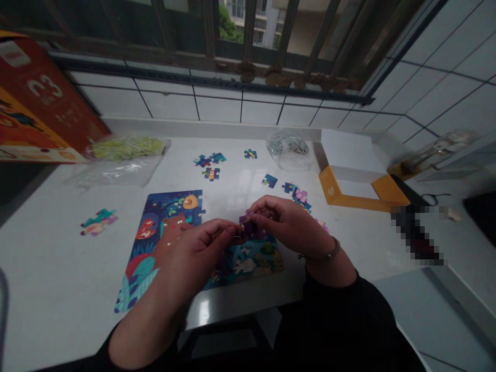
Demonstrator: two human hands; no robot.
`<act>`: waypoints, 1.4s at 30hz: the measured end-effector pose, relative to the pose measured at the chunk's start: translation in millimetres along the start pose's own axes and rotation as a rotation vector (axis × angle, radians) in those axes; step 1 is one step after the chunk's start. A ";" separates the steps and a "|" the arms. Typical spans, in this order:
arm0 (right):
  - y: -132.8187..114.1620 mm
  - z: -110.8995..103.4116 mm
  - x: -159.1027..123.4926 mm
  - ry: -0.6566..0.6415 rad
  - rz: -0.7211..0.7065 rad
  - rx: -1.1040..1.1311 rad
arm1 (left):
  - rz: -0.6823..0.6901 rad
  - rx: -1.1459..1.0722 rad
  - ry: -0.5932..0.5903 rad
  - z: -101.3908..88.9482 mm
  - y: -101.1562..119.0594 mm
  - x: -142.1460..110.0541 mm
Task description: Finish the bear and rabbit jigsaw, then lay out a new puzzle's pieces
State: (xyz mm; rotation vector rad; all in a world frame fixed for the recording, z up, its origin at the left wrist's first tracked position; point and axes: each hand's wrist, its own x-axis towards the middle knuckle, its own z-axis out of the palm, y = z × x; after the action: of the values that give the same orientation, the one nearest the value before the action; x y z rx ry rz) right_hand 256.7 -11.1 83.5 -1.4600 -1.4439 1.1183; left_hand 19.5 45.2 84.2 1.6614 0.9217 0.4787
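left hand point(203, 245) | right hand point(289, 222) | angled inward, both pinching purple piece point(248, 226)

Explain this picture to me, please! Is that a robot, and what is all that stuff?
No robot here, just a person's two bare hands. The camera sits on the person's head, looking forward and down, so you see nearly what they'd see.

The left hand and right hand meet over a partly built puzzle with a bear on it. Their fingertips pinch something purple, which looks like puzzle; fingers hide whether it's one piece or more.

On the white counter lie loose pieces, a clear bag with green things inside, another clear bag, an open yellow-orange box and a big red-orange box.
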 end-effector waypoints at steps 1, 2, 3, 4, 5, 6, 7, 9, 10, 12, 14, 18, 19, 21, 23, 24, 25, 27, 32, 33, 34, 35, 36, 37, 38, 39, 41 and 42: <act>1.4 -1.4 0.5 0.017 0.006 -0.035 | 0.016 0.065 0.015 -1.1 -0.9 0.6; 2.9 -3.1 1.1 0.047 0.015 -0.087 | 0.036 0.137 0.045 -2.3 -2.6 1.2; 4.6 -5.1 1.8 0.085 0.030 -0.151 | 0.064 0.216 0.083 -3.5 -4.8 1.6; 6.4 -7.3 2.5 0.122 0.050 -0.220 | 0.100 0.299 0.111 -4.6 -7.5 1.8; 8.5 -9.4 3.3 0.153 0.076 -0.285 | 0.146 0.376 0.123 -5.5 -10.6 1.9; 10.8 -11.4 3.9 0.177 0.109 -0.340 | 0.197 0.440 0.106 -6.1 -14.0 2.0; 13.1 -13.2 4.5 0.191 0.143 -0.380 | 0.248 0.486 0.063 -6.4 -17.7 2.1; 17.5 -15.4 5.3 0.194 0.189 -0.424 | 0.328 0.540 -0.057 -6.0 -25.7 2.4; 19.3 -15.9 5.6 0.188 0.196 -0.438 | 0.348 0.561 -0.109 -5.5 -29.8 2.6; 21.9 -16.1 5.9 0.163 0.187 -0.475 | 0.364 0.614 -0.168 -4.3 -37.5 3.0; 23.3 -15.9 6.1 0.130 0.170 -0.529 | 0.377 0.666 -0.187 -3.4 -43.3 3.3; 24.3 -15.8 6.7 0.125 0.167 -0.628 | 0.398 0.692 -0.195 -3.2 -47.5 4.0; 24.3 -15.8 7.0 0.135 0.169 -0.642 | 0.400 0.690 -0.199 -3.4 -47.4 4.4; 24.1 -15.8 7.7 0.157 0.171 -0.661 | 0.406 0.684 -0.206 -3.7 -46.9 5.4; 23.9 -15.8 8.5 0.168 0.168 -0.670 | 0.420 0.682 -0.208 -4.2 -46.6 6.4; 23.9 -15.8 8.8 0.163 0.168 -0.672 | 0.429 0.680 -0.208 -4.5 -46.7 6.8; 24.0 -15.9 9.1 0.153 0.170 -0.672 | 0.436 0.677 -0.208 -4.7 -47.0 7.1; 24.6 -16.0 9.3 0.132 0.162 -0.669 | 0.447 0.671 -0.205 -5.1 -47.9 7.9; 29.3 -15.8 8.0 0.133 0.081 -0.745 | 0.447 0.675 -0.204 -3.8 -49.7 10.2; 30.7 -15.9 7.5 0.128 0.071 -0.753 | 0.441 0.676 -0.203 -3.2 -49.4 10.4; 32.1 -15.9 6.9 0.124 0.063 -0.751 | 0.434 0.676 -0.198 -2.6 -48.8 10.5; 33.6 -16.0 6.3 0.127 0.056 -0.743 | 0.422 0.675 -0.192 -2.0 -47.9 10.3; 34.8 -16.1 5.8 0.133 0.051 -0.734 | 0.413 0.674 -0.182 -1.5 -46.8 9.9; 35.9 -16.3 5.4 0.140 0.049 -0.726 | 0.406 0.671 -0.170 -1.2 -45.5 9.3; 36.6 -16.4 5.1 0.144 0.051 -0.720 | 0.400 0.670 -0.157 -1.1 -44.2 8.5; 37.0 -16.5 4.9 0.144 0.052 -0.718 | 0.394 0.669 -0.144 -1.3 -43.1 7.6; 37.0 -16.6 4.9 0.133 0.047 -0.723 | 0.382 0.677 -0.120 -3.3 -42.3 5.4; 36.7 -16.7 5.1 0.126 0.042 -0.725 | 0.374 0.689 -0.109 -5.0 -42.8 4.3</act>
State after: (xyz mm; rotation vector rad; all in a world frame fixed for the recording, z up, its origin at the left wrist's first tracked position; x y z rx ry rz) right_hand 283.7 -6.9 53.4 -2.0084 -1.8312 0.5117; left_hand 4.7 54.9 44.7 2.4855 0.7326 0.3255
